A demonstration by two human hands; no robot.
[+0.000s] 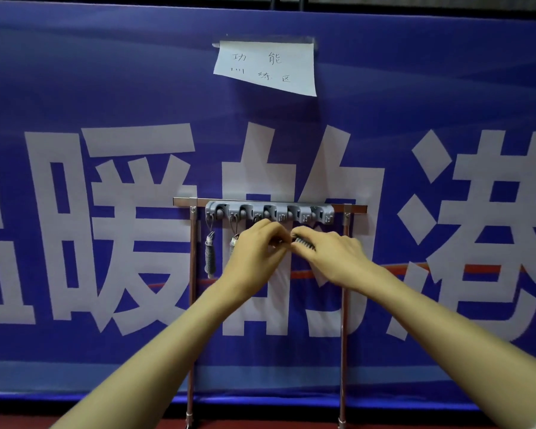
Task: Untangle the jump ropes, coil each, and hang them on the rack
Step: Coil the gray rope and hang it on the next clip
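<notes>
A grey hook rack is fixed on a metal bar held up by two thin posts. From its leftmost hook hangs one coiled jump rope. A second coiled jump rope hangs from the neighbouring hook, partly hidden behind my left hand. Both hands meet just below the middle of the rack. My right hand grips a third coiled jump rope, dark with ribbed windings. My left hand pinches its end beside the right fingers. Most of this rope is hidden by the hands.
Behind the rack stands a blue banner with large white characters. A white paper note is taped above. The rack's right hooks carry nothing. The rack's posts reach down to a red floor.
</notes>
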